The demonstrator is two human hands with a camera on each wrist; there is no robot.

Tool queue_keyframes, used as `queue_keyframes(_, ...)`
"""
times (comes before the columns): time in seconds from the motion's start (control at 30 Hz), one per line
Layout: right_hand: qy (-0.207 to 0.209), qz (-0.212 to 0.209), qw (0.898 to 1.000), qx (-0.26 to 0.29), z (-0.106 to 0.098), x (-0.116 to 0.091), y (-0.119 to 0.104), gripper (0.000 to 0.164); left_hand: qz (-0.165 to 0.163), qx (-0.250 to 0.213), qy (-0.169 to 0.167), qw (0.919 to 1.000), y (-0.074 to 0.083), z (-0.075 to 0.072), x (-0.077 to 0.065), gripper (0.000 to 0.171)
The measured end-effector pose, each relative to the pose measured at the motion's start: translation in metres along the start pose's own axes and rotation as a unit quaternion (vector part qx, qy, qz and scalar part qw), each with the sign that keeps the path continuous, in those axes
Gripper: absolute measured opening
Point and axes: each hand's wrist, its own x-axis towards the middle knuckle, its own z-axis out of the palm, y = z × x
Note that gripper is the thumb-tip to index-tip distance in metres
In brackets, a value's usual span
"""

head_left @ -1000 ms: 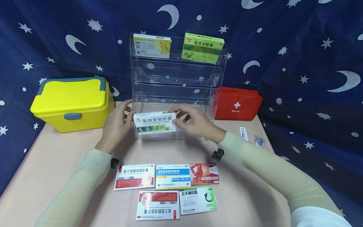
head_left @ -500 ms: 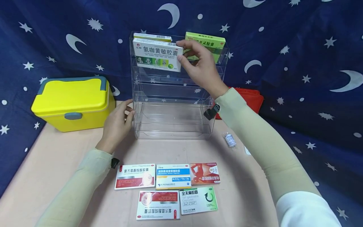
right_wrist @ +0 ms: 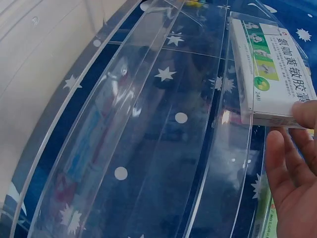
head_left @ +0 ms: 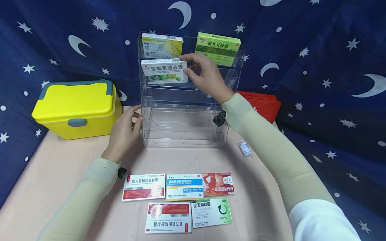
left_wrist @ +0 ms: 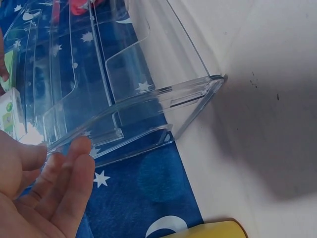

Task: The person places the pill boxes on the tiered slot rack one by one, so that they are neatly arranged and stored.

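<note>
My right hand (head_left: 208,75) pinches the right end of a white medicine box (head_left: 164,71) with a green picture strip, between thumb and fingers. The box stands upright at the left of the second tier of a clear acrylic rack (head_left: 185,142). In the right wrist view, the box's lower part (right_wrist: 265,74) overlaps the clear front lip. My left hand (head_left: 125,132) touches the rack's left side, fingertips and thumb at its edge; the left wrist view shows these fingers (left_wrist: 74,193) lightly bent beside the panel. Above, the top tier holds a yellow-and-white box (head_left: 163,47) and a green box (head_left: 218,47).
Flat on the table lie two red-and-white boxes (head_left: 143,187) (head_left: 168,217), a blue-and-white box (head_left: 184,187), a red box (head_left: 218,184) and a green-and-white box (head_left: 211,212). A yellow case (head_left: 75,110) stands left; a red pouch (head_left: 263,103) and small packet (head_left: 245,148) are right.
My right hand has lifted the white medicine box from low before the rack to the top tier's front, then lowered it to the second tier. The left hand has stayed at the rack's side.
</note>
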Motion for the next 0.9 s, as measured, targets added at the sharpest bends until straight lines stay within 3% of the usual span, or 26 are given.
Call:
queue_keyframes(0.47,-0.010,-0.005,1.000,-0.026,0.002,-0.002,0.003,0.033,-0.003,0.005,-0.002,1.0000,-0.001,0.000,0.002,0.045)
queue_keyframes(0.63,0.021,-0.010,0.999,-0.048,-0.001,-0.010,0.002,0.034,-0.004,0.004,-0.005,1.0000,0.000,-0.001,0.001,0.045)
queue_keyframes(0.77,0.067,-0.012,0.997,-0.026,-0.009,-0.033,-0.001,0.032,-0.002,0.002,-0.002,1.0000,0.000,-0.001,0.000,0.045)
queue_keyframes(0.9,0.082,0.013,0.996,0.020,-0.022,-0.080,-0.011,0.023,0.000,-0.001,-0.003,1.0000,-0.001,-0.002,-0.001,0.045)
